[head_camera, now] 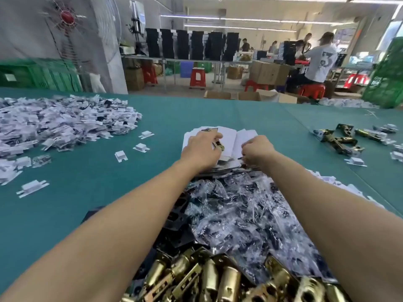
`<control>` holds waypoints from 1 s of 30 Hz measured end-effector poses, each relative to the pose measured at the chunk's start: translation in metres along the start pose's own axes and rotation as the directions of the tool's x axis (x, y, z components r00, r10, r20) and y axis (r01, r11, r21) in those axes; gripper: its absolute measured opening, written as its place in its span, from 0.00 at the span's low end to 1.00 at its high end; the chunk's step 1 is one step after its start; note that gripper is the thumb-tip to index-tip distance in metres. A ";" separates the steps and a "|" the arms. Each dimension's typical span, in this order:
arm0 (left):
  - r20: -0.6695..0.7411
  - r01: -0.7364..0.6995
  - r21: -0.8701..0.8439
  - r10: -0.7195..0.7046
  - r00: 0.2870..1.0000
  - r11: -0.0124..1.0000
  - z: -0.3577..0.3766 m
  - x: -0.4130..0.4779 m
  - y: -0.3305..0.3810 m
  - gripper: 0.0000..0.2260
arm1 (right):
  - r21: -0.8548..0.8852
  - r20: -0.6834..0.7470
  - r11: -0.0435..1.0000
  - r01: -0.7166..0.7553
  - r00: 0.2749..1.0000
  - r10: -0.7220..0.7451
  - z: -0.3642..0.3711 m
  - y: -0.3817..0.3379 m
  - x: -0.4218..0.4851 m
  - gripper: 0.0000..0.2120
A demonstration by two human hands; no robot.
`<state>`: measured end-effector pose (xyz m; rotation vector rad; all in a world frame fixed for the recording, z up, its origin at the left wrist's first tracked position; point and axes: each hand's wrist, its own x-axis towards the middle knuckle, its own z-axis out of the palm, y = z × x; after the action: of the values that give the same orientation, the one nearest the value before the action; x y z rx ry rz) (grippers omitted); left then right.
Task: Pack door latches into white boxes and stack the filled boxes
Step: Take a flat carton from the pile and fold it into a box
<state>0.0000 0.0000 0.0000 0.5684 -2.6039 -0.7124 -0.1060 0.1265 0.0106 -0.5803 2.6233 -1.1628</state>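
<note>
Both my arms reach out over the green table (87, 171) to a stack of flat white boxes (226, 136) in the middle. My left hand (200, 149) lies on the stack, fingers curled around a brass door latch (218, 145). My right hand (256, 150) is curled at the stack's right edge and pinches a white box flap. A heap of brass door latches (209, 277) lies at the near edge below my arms, with black plates (178, 216) beside it.
Clear plastic bags of small parts (242, 210) are piled between my arms. A large heap of bagged white pieces (54, 120) fills the far left, with several strays (32, 187) around it. More brass latches (340, 140) lie at the right. People work at benches behind.
</note>
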 end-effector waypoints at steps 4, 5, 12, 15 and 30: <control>0.148 -0.066 0.128 0.047 0.988 0.990 0.008 -0.003 0.006 0.23 | -0.352 -0.214 0.935 -0.039 0.976 -0.040 -0.006 0.009 0.007 0.19; 0.177 -0.084 0.184 0.051 0.983 0.979 0.011 -0.004 0.006 0.24 | -0.422 -0.206 0.902 -0.092 0.979 0.003 -0.008 0.013 0.011 0.19; 0.196 -0.122 0.300 0.064 0.978 0.946 0.013 -0.009 0.003 0.22 | -0.412 -0.234 0.898 -0.151 0.971 0.056 -0.012 0.032 0.017 0.14; 0.215 -0.117 0.311 0.050 0.975 0.943 0.013 -0.009 0.005 0.23 | -0.468 -0.233 0.880 -0.086 0.972 -0.029 -0.009 0.031 0.015 0.13; 0.105 -0.102 0.148 0.086 0.991 0.984 0.011 -0.029 0.002 0.18 | 0.390 -0.284 0.889 -0.241 0.886 0.365 -0.014 0.035 0.042 0.14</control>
<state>0.0187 0.0199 -0.0149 0.4610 -2.7738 -0.5253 -0.1578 0.1391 -0.0074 0.1284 2.5493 -1.6873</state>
